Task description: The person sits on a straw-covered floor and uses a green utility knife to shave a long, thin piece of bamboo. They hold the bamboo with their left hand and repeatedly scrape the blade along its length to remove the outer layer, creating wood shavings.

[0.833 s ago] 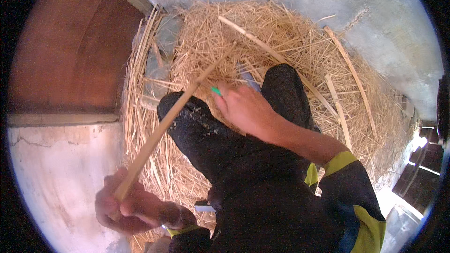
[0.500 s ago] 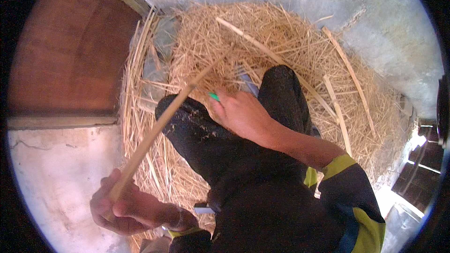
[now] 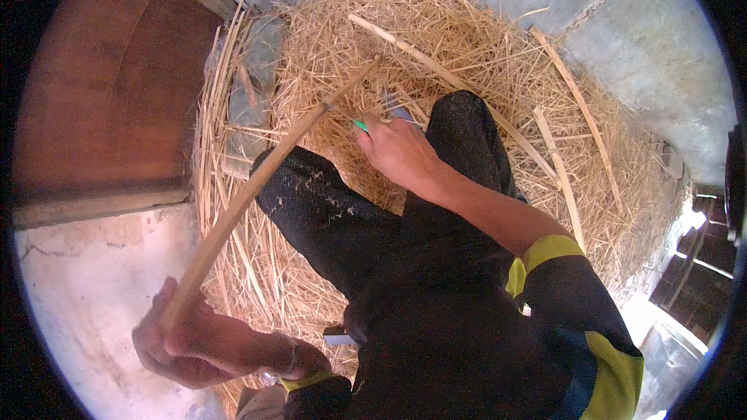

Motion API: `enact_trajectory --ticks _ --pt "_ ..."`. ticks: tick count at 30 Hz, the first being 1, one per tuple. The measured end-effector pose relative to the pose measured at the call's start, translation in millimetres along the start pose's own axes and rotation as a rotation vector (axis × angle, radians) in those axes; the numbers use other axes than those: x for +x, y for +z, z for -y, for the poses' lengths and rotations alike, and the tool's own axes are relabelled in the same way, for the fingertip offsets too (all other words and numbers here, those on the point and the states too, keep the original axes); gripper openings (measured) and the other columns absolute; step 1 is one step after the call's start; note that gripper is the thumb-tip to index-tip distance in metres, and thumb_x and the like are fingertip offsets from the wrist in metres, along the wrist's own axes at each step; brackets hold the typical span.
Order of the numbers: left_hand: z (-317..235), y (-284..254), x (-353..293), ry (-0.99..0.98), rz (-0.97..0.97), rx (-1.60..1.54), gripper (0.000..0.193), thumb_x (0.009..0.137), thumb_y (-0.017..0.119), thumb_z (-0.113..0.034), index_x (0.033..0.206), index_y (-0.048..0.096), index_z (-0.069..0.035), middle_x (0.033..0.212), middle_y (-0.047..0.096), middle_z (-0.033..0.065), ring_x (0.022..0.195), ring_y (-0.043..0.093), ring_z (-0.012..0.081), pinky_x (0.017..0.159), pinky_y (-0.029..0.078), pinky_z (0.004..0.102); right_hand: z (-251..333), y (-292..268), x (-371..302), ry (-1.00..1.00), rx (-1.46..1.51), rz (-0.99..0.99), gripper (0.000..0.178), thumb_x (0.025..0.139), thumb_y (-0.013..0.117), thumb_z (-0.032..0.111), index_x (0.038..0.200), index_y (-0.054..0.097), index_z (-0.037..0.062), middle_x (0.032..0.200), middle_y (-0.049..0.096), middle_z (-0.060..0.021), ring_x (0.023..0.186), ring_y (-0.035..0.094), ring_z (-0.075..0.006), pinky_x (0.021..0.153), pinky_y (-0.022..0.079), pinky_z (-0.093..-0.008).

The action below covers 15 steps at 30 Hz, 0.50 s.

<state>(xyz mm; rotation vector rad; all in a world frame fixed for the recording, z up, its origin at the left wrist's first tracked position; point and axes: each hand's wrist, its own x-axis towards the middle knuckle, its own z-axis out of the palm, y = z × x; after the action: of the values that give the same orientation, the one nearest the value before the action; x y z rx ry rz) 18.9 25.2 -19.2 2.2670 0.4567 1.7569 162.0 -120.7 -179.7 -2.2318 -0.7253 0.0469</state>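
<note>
The left hand [image 3: 183, 340] is closed round the near end of a pale wooden stick [image 3: 276, 169], its butt lost in the palm. The stick slants across the knee [image 3: 307, 187], its thin tip toward the back edge of the straw bed [image 3: 327, 35] — touching or not, I can't tell. The right hand [image 3: 397, 152] clenches a green object [image 3: 360, 125], mostly hidden — its kind unclear.

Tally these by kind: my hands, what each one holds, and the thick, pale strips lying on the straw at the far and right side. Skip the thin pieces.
Hands, left and right: 2
Pale stick in the left hand: 1
Green object, partly hidden, in the right hand: 1
Thick strips lying there: 3
Total: 7
</note>
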Motion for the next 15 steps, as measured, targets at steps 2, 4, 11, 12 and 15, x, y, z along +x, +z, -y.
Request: enact_trajectory --ticks 2,4,11,12,15 --pt "2 -1 -5 0.002 -0.046 0.051 0.059 0.092 0.034 -0.052 0.084 0.048 0.005 0.075 0.056 0.0178 0.062 0.054 0.0204 0.048 0.047 0.0268 3 -6 1 0.001 0.041 0.038 0.027 0.091 0.046 0.024 0.091 0.055 -0.0016 0.060 0.057 -0.0222 0.056 0.059 -0.0372 0.054 0.049 -0.0472" --pt "-2 -4 -2 -0.003 -0.025 0.039 0.059 0.092 0.035 -0.053 0.084 0.048 0.004 0.072 0.056 0.0166 0.061 0.054 0.0201 0.047 0.047 0.0266 47 -16 -3 -0.072 0.154 0.085 0.027 0.090 0.046 0.024 0.089 0.055 -0.0014 0.061 0.058 -0.0216 0.056 0.060 -0.0371 0.054 0.049 -0.0467" --pt "5 -7 -4 0.016 0.030 0.013 0.060 0.091 0.038 -0.052 0.080 0.051 0.006 0.072 0.055 0.0165 0.061 0.054 0.0187 0.048 0.048 0.0269 -85 29 9 0.108 -0.183 0.041 0.024 0.083 0.049 0.021 0.081 0.059 -0.0007 0.067 0.059 -0.0222 0.061 0.060 -0.0383 0.057 0.049 -0.0492" --pt "15 -7 -5 0.048 -0.033 -0.038 0.057 0.091 0.039 -0.051 0.084 0.049 0.004 0.074 0.055 0.0159 0.062 0.054 0.0189 0.047 0.048 0.0267 -64 14 1 0.177 -0.145 0.066 0.024 0.084 0.049 0.022 0.082 0.059 -0.0005 0.068 0.059 -0.0223 0.061 0.060 -0.0383 0.057 0.050 -0.0489" --pt "1 -2 -2 -0.037 -0.008 -0.043 0.055 0.091 0.039 -0.051 0.086 0.048 0.004 0.076 0.055 0.0166 0.062 0.054 0.0194 0.047 0.048 0.0268 -8 -1 -2 0.124 0.044 -0.022 0.028 0.090 0.047 0.025 0.089 0.053 -0.0022 0.066 0.057 -0.0246 0.062 0.059 -0.0399 0.057 0.047 -0.0480"
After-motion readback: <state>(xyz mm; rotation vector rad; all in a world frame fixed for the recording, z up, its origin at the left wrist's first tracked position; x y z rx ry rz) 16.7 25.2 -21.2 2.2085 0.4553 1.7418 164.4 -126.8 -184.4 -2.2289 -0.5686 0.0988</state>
